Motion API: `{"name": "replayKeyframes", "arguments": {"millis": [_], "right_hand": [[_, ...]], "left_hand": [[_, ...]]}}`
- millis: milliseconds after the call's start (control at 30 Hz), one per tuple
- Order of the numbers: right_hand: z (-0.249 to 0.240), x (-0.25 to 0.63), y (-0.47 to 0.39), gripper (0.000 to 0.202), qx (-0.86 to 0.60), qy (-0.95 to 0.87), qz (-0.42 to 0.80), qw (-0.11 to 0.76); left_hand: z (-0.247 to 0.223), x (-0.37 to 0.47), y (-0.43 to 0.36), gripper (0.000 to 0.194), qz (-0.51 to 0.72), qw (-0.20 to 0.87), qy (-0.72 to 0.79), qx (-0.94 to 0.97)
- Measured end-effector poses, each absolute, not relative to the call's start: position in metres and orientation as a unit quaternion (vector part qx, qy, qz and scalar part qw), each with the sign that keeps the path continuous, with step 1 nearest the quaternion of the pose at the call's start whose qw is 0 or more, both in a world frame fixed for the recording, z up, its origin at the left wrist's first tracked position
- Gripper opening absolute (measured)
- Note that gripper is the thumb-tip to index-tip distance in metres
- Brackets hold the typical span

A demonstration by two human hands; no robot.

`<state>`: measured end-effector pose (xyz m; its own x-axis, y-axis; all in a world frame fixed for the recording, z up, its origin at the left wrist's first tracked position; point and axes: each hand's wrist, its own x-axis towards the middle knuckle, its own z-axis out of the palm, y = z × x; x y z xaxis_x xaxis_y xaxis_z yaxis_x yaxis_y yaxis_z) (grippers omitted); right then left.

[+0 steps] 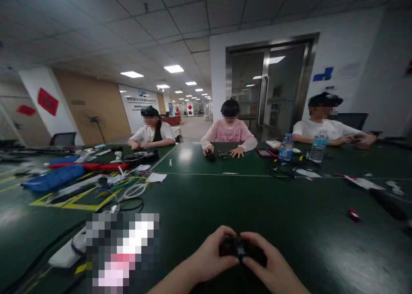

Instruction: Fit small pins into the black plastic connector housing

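A small black object (240,249) is held up between both hands at the bottom centre, over the dark green table (193,208). My left hand (214,253) grips its left side, with thumb below and fingers above. On its right side, my right hand (268,257) closes round it in the same way. The object is dark and slightly blurred, so its details cannot be made out. Part of it is hidden behind the fingers.
Cables, a blue tray (54,178) and a white power strip (67,251) lie left. A small red item (354,214) lies right. Two bottles (285,148) stand further back. Three people sit across the table, one with hands (237,151) on it.
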<state>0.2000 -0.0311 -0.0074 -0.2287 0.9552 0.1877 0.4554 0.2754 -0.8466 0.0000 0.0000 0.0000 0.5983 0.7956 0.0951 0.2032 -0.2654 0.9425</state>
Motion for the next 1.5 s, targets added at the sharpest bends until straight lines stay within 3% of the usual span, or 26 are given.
{"name": "replayKeyframes", "arguments": {"millis": [200, 367, 667, 867, 967, 1167, 1300, 1367, 1500], "right_hand": [[-0.004, 0.198, -0.03, 0.039, -0.496, -0.702, 0.349, 0.373], [0.006, 0.199, -0.035, 0.041, -0.487, -0.701, 0.363, 0.374], [0.012, 0.197, -0.033, 0.02, -0.459, -0.709, 0.348, 0.407], [0.021, 0.196, -0.032, 0.021, -0.459, -0.709, 0.358, 0.399], [0.027, 0.196, -0.033, 0.019, -0.469, -0.713, 0.348, 0.389], [0.038, 0.195, -0.033, 0.025, -0.502, -0.708, 0.331, 0.37], [0.04, 0.195, -0.03, 0.022, -0.504, -0.708, 0.328, 0.372], [0.04, 0.194, -0.027, 0.021, -0.504, -0.705, 0.325, 0.379], [0.042, 0.191, -0.024, 0.021, -0.507, -0.698, 0.315, 0.395]], "left_hand": [[0.003, -0.001, 0.001, 0.051, 0.288, 0.543, 0.321, 0.72], [0.004, -0.001, 0.0, 0.044, 0.297, 0.565, 0.314, 0.703], [0.002, 0.001, 0.004, 0.042, 0.326, 0.587, 0.288, 0.683], [-0.001, 0.0, 0.007, 0.052, 0.345, 0.609, 0.277, 0.658], [0.0, 0.001, 0.008, 0.045, 0.338, 0.622, 0.267, 0.654], [0.007, 0.005, 0.008, 0.05, 0.355, 0.657, 0.276, 0.605], [0.007, 0.013, 0.009, 0.055, 0.396, 0.698, 0.299, 0.516], [0.008, 0.02, 0.008, 0.046, 0.406, 0.752, 0.311, 0.417], [0.017, 0.038, 0.003, 0.051, 0.454, 0.809, 0.307, 0.211]]}}
